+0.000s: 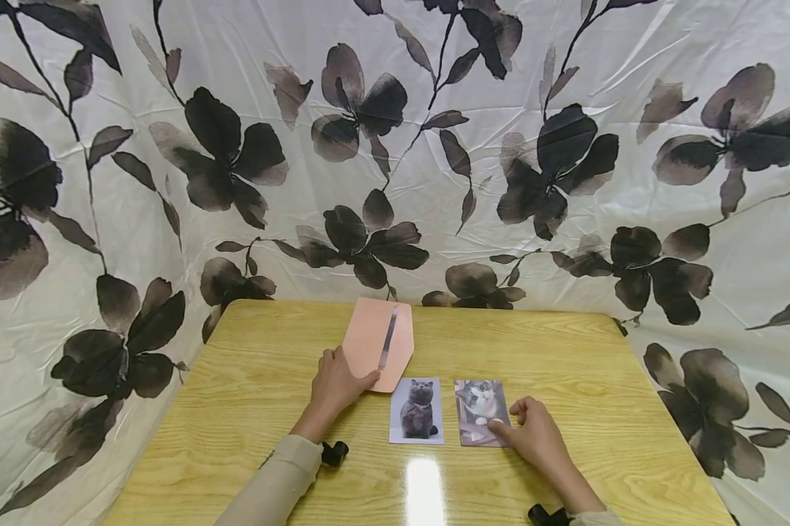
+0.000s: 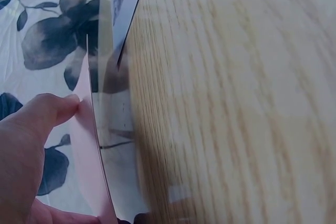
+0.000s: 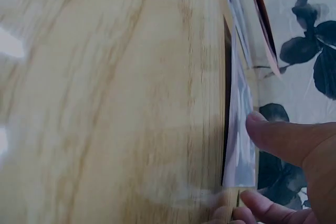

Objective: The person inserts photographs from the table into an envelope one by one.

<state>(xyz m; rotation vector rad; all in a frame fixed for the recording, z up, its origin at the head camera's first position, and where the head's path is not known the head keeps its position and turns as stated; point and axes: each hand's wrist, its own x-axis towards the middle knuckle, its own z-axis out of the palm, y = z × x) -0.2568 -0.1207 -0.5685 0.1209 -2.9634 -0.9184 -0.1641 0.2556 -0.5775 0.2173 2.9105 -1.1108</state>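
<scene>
My left hand (image 1: 338, 381) holds a pink envelope (image 1: 369, 340) by its near left part, thumb on its face. A narrow dark strip shows along the envelope's flap side. In the left wrist view, the envelope (image 2: 86, 145) stands tilted, with the thumb pressing it and other fingers at its lower edge. My right hand (image 1: 536, 435) pinches the right edge of a photo card of a grey-and-white cat (image 1: 477, 402); its thumb lies on the picture, and the right wrist view shows fingers at the card's (image 3: 242, 145) edge. Between the hands lies a photo card of a dark grey cat (image 1: 417, 409).
Both cards are over a wood-grain table (image 1: 539, 343), with a bright light reflection near its front. Behind it hangs a white curtain (image 1: 447, 241) with dark flowers. A black wrist device (image 1: 334, 454) sits by the left sleeve, another (image 1: 547, 516) by the right.
</scene>
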